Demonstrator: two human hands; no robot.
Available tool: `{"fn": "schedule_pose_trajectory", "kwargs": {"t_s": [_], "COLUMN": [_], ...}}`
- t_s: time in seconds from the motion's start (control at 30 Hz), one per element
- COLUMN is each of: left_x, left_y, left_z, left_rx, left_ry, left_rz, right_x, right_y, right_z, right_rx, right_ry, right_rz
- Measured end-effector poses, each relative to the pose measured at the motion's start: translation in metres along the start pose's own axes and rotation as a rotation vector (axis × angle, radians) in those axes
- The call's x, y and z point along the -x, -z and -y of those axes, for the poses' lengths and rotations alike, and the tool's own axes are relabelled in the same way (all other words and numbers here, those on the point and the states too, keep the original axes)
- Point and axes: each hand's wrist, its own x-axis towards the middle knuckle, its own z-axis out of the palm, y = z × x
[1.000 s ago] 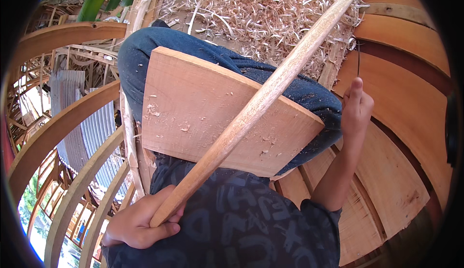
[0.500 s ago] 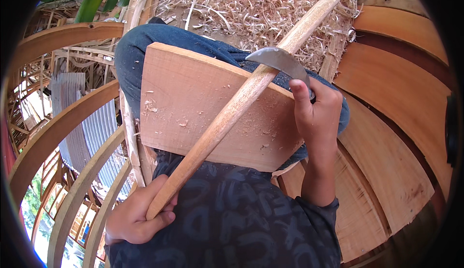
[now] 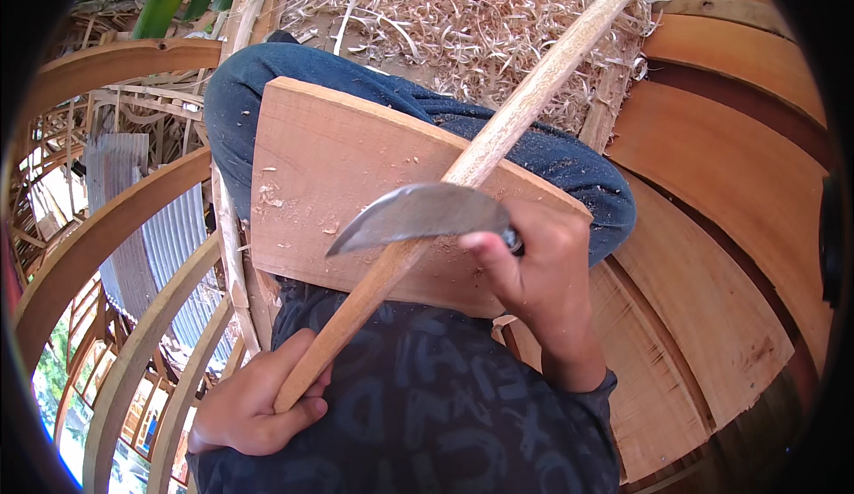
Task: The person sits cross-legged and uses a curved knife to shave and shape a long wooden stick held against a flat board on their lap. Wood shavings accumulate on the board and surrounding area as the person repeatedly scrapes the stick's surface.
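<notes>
My left hand (image 3: 260, 398) is closed round the near end of a long wooden stick (image 3: 498, 138). The stick slants up to the far right, pale and rough along its far part, smoother and browner near my hand. A flat wooden board (image 3: 311, 174) with small shavings on it lies across my lap beneath the stick. My right hand (image 3: 543, 271) grips a knife with a curved blade (image 3: 414, 218); most of its handle is hidden in the fist. Its blade lies across the stick, over the middle of the board, point to the left.
Curled wood shavings (image 3: 480, 27) cover the floor ahead of my crossed legs (image 3: 240, 102). Curved wooden ribs (image 3: 124, 271) rise on the left, with corrugated sheets (image 3: 169, 227) beyond them. Wide curved planks (image 3: 712, 165) form the right side.
My right hand has drawn the knife down along the stick toward me, from the board's far edge to its middle. My left hand keeps its hold, nearly unmoved.
</notes>
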Motion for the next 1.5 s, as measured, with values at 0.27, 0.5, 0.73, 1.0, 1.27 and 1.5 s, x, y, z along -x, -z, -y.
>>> {"fn": "schedule_pose_trajectory", "kwargs": {"t_s": [0.27,0.5,0.73,1.0,1.27,1.5], "left_x": [-0.004,-0.006,-0.008,-0.007,-0.007,-0.006], "left_y": [0.002,-0.001,-0.001,-0.005,-0.012,-0.017], "left_z": [0.001,0.003,-0.002,0.003,0.002,0.01], "left_rx": [-0.007,-0.014,-0.019,0.035,0.007,0.05], "left_ry": [-0.026,-0.029,-0.045,-0.038,-0.06,-0.07], "left_rz": [-0.009,0.004,0.018,0.018,-0.021,-0.018], "right_x": [-0.027,-0.019,0.002,-0.017,-0.024,-0.032], "right_y": [0.019,0.014,0.002,0.019,0.021,0.027], "right_z": [-0.02,-0.041,-0.005,-0.018,-0.042,-0.053], "right_rx": [0.019,0.107,0.083,0.139,0.1,0.197], "right_ry": [-0.332,-0.274,-0.091,-0.265,-0.294,-0.274], "right_rz": [-0.087,-0.076,-0.028,-0.026,-0.083,-0.157]}}
